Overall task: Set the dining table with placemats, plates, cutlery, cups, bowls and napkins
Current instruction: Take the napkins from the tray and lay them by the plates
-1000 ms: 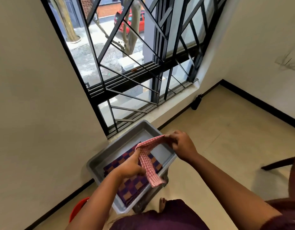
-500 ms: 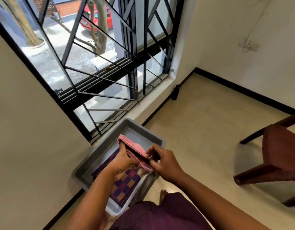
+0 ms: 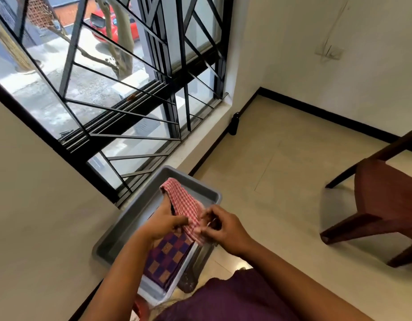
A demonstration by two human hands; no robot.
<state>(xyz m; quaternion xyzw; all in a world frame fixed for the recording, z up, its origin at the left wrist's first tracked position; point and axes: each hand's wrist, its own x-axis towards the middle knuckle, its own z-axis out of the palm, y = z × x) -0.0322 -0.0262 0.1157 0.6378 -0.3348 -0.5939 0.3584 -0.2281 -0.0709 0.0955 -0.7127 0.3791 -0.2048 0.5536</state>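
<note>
- Here, a red-and-white checked napkin is held above a grey tray, folded into a narrow strip that arches up at its far end.
- The left hand grips the napkin from the left, thumb pressed on the cloth and fingers tucked under the fold.
- The right hand pinches the napkin's near end between thumb and curled fingertips.
- Below the hands, purple and orange checked placemats lie stacked in the tray.
- A brown wooden chair stands well apart on the right; a black bottle stands on the floor against the wall beneath the window sill.
</note>
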